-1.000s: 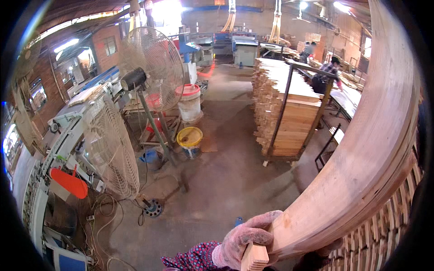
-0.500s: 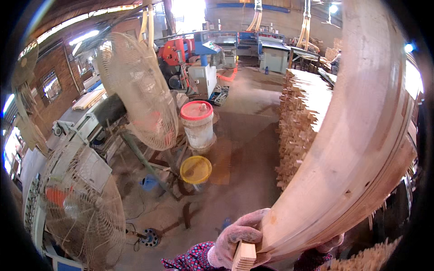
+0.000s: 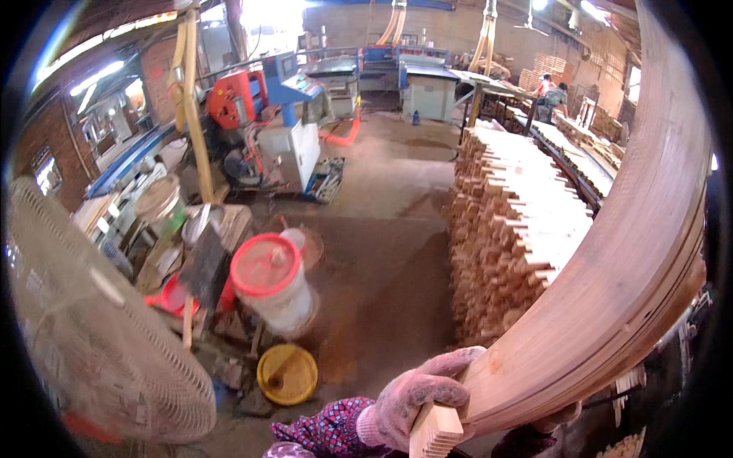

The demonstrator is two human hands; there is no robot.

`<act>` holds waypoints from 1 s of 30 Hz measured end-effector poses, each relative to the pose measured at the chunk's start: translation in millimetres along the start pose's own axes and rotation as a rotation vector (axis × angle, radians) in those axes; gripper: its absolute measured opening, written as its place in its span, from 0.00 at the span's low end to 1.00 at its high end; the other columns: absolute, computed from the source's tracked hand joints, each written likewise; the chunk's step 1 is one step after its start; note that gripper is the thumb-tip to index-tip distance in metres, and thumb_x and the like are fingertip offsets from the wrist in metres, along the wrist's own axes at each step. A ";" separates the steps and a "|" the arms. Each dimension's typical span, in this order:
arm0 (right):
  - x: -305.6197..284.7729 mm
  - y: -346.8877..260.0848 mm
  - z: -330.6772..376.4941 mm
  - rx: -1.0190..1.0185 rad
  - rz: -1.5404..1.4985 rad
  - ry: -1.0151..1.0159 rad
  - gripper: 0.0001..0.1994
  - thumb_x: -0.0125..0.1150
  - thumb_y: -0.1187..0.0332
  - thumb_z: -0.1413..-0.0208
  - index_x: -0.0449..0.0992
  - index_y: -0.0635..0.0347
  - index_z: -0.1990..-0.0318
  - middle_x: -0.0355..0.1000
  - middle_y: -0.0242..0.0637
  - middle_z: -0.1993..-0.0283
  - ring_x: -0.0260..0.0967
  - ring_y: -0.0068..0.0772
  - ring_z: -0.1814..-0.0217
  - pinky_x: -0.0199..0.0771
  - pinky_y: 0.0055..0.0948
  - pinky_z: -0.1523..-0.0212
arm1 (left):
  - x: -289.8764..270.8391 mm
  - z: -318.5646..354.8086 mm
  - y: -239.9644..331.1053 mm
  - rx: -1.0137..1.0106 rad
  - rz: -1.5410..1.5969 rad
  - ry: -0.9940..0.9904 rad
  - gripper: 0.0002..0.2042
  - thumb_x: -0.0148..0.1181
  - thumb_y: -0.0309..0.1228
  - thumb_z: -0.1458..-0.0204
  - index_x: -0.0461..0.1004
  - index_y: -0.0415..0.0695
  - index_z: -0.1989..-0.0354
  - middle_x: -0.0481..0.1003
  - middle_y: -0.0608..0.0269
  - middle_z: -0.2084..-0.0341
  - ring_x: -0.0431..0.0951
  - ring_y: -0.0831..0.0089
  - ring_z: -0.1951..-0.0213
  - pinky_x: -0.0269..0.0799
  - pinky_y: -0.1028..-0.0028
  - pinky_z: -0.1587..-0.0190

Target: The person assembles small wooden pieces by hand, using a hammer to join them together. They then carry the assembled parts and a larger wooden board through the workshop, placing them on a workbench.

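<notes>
A long stack of pale wooden boards (image 3: pixel 588 305) rises from the lower middle to the upper right, bent by the lens. Its near end has comb-like cuts, and dark seams run along its right edge. My left hand (image 3: pixel 427 393), in a dusty pink knit glove, is closed around this near end, thumb and fingers over the top. Below a patterned purple sleeve (image 3: pixel 324 427) covers that forearm. Under the boards, on their right side, my right hand (image 3: pixel 557 420) supports them, also gloved; most of its fingers are hidden behind the wood.
A large pile of comb-ended wood pieces (image 3: pixel 511 237) stands right of the aisle. On the left are a big caged fan (image 3: pixel 99 336), a red-lidded bucket (image 3: pixel 267 267) and a yellow lid (image 3: pixel 287 374). Ahead stands a red and blue machine (image 3: pixel 282 114); a person (image 3: pixel 551 99) works far right.
My view has moved forward along the aisle. The fans have slid left, one out of sight, while the bucket and wood pile look nearer. Both hands still hold the boards.
</notes>
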State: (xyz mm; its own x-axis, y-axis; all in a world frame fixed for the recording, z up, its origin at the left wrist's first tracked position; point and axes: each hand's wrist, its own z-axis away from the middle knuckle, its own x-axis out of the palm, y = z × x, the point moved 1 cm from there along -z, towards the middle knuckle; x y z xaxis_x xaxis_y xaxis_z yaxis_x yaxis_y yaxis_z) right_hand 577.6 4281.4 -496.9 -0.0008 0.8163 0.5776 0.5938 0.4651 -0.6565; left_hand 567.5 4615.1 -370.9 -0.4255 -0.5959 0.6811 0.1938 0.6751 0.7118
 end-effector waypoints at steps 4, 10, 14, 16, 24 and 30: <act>-36.0 98.9 -92.9 -0.067 0.395 -0.239 0.35 0.47 0.47 0.37 0.59 0.70 0.34 0.67 0.52 0.39 0.66 0.49 0.39 0.68 0.49 0.38 | -77.2 -109.5 36.1 0.574 -0.468 -0.106 0.18 0.71 0.21 0.56 0.75 0.43 0.56 0.67 0.39 0.41 0.69 0.55 0.40 0.67 0.60 0.41; 74.0 246.6 -256.2 0.076 -0.065 -0.030 0.34 0.51 0.44 0.40 0.67 0.70 0.40 0.71 0.51 0.45 0.71 0.47 0.46 0.74 0.49 0.45 | -157.0 -264.8 105.6 0.840 -0.574 -0.116 0.26 0.73 0.25 0.56 0.69 0.53 0.48 0.62 0.39 0.38 0.63 0.47 0.36 0.58 0.50 0.37; 91.8 343.7 -342.0 0.081 -0.073 0.046 0.37 0.55 0.44 0.43 0.66 0.73 0.40 0.72 0.51 0.46 0.73 0.48 0.49 0.76 0.49 0.46 | -227.2 -356.2 143.4 0.859 -0.513 -0.089 0.26 0.71 0.24 0.55 0.69 0.54 0.47 0.61 0.38 0.38 0.62 0.45 0.35 0.55 0.50 0.36; 90.8 384.7 -386.7 0.081 0.060 0.038 0.37 0.56 0.44 0.43 0.66 0.73 0.40 0.73 0.50 0.46 0.72 0.48 0.48 0.75 0.50 0.46 | -268.0 -405.6 160.8 0.885 -0.509 -0.097 0.25 0.71 0.24 0.54 0.69 0.53 0.48 0.61 0.38 0.38 0.61 0.45 0.35 0.54 0.50 0.36; 127.3 553.8 -530.3 -0.024 0.195 0.118 0.35 0.55 0.48 0.42 0.63 0.70 0.37 0.71 0.49 0.43 0.72 0.48 0.46 0.76 0.48 0.47 | -449.9 -585.7 251.8 0.544 -0.573 -0.212 0.16 0.72 0.27 0.53 0.73 0.42 0.57 0.62 0.36 0.38 0.64 0.44 0.36 0.57 0.55 0.36; 176.9 654.7 -646.8 -0.085 0.213 0.175 0.33 0.54 0.50 0.42 0.63 0.69 0.37 0.70 0.49 0.42 0.72 0.47 0.46 0.77 0.47 0.48 | -535.1 -751.4 324.5 0.585 -0.405 -0.303 0.20 0.74 0.29 0.55 0.71 0.51 0.55 0.64 0.41 0.38 0.65 0.50 0.38 0.59 0.54 0.38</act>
State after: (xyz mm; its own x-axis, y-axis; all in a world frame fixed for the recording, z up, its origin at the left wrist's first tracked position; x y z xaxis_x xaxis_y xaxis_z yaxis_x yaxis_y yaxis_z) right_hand 1486.7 4508.8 -510.8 0.2657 0.8179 0.5103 0.6311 0.2527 -0.7334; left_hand 1522.3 4826.2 -375.4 -0.6034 -0.7570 0.2506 -0.4912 0.6004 0.6311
